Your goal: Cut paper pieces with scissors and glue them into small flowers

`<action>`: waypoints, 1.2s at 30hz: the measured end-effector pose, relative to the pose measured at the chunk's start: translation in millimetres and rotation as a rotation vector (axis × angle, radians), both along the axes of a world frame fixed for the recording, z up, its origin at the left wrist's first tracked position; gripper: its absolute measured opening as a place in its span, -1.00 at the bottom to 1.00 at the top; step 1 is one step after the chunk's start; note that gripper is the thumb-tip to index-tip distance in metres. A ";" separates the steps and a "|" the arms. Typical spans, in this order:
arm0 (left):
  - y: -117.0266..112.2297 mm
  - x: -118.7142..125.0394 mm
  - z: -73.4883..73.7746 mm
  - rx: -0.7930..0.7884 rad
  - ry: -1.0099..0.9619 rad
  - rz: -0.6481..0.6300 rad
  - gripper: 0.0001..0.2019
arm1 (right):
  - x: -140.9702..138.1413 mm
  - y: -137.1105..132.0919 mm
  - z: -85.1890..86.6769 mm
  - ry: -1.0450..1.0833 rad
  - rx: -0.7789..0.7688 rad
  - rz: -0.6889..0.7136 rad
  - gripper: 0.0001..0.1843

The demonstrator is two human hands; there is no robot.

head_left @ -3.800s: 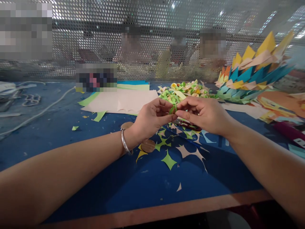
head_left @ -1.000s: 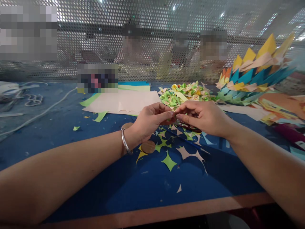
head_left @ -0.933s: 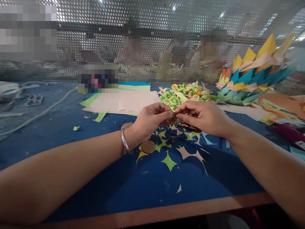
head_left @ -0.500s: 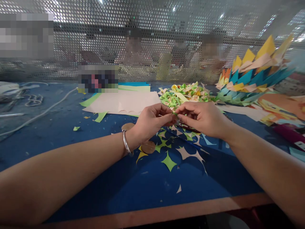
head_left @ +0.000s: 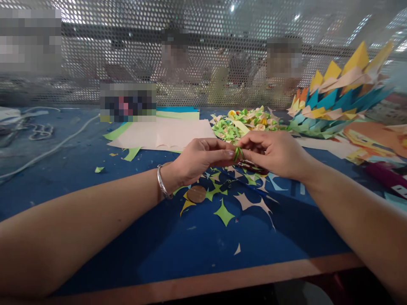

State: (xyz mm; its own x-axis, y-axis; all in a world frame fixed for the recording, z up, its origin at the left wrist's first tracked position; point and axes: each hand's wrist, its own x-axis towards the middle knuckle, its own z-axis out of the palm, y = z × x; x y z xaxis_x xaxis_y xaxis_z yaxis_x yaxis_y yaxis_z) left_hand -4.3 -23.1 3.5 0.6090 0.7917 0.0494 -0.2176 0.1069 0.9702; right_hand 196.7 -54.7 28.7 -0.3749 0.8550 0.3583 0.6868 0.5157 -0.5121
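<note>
My left hand (head_left: 199,159) and my right hand (head_left: 275,152) meet fingertip to fingertip above the blue table (head_left: 95,199). Both pinch one small folded green paper piece (head_left: 238,153) between thumbs and forefingers. A silver bangle (head_left: 161,183) sits on my left wrist. Under the hands lie green, yellow and pale paper scraps (head_left: 237,199) and a brown paper disc (head_left: 196,194). Red-handled scissors (head_left: 252,167) lie just below my right hand, mostly hidden by it.
A heap of small folded green and pale pieces (head_left: 246,123) lies behind the hands. Pale paper sheets (head_left: 162,133) lie at the back left. A spiky blue-and-yellow paper construction (head_left: 337,99) stands at the right. A white cord (head_left: 47,150) crosses the far left. A perforated metal screen (head_left: 203,51) backs the table, with people behind it.
My hands stay together in the same spot, working the green piece. It now shows more between the fingertips than half a second ago.
</note>
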 end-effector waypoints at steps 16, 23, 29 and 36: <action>1.2 0.8 -2.7 0.126 0.065 0.062 -0.83 | -1.5 -0.7 0.2 -0.007 0.004 0.009 -0.90; 2.5 -0.6 -7.1 0.423 0.232 0.173 -0.85 | -4.4 -1.1 -1.5 -0.014 -0.013 0.018 -0.87; 2.1 -1.6 -3.3 0.404 0.278 0.126 -0.91 | -5.1 -1.3 -2.2 -0.014 -0.002 0.020 -0.86; 1.9 -0.3 2.2 0.231 0.201 0.144 -0.90 | -4.4 -1.6 -1.0 -0.038 0.027 0.035 -0.90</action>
